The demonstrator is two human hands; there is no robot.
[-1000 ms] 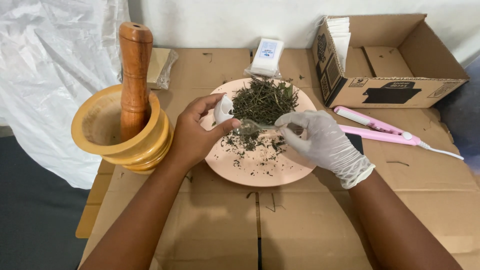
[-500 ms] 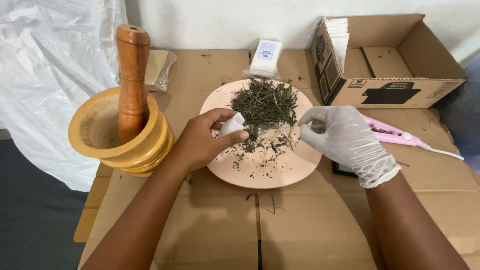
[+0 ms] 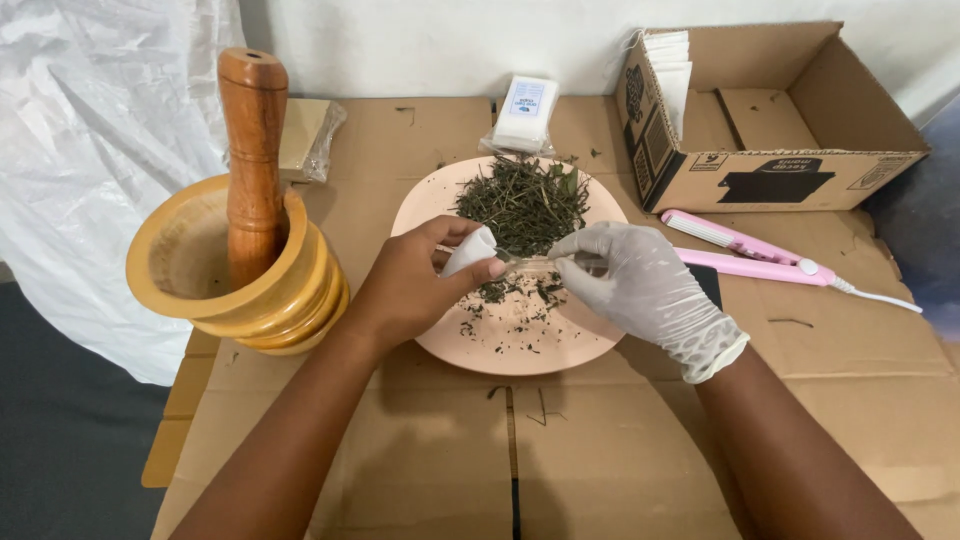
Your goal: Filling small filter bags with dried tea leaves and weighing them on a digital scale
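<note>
A pale pink plate [image 3: 520,345] lies on flattened cardboard with a heap of dried green herbs [image 3: 525,200] at its far side and loose bits scattered nearer me. Over the plate's middle, my left hand [image 3: 415,285], bare, pinches a small white paper bag [image 3: 468,250]. My right hand [image 3: 630,280] wears a white glove and grips a thin clear utensil [image 3: 535,262] whose tip points at the bag's mouth. The two hands almost touch above the plate.
A wooden mortar [image 3: 235,275] with an upright pestle [image 3: 255,150] stands left of the plate. A pink flat sealing tool [image 3: 745,250] with a white cord lies to the right. Behind are an open cardboard box [image 3: 780,140] holding white sachets, a wrapped white pack [image 3: 525,110] and plastic sheeting [image 3: 90,130].
Both hands have come together again over the plate's middle; the gloved right hand moved left toward the bag, after being apart half a second ago.
</note>
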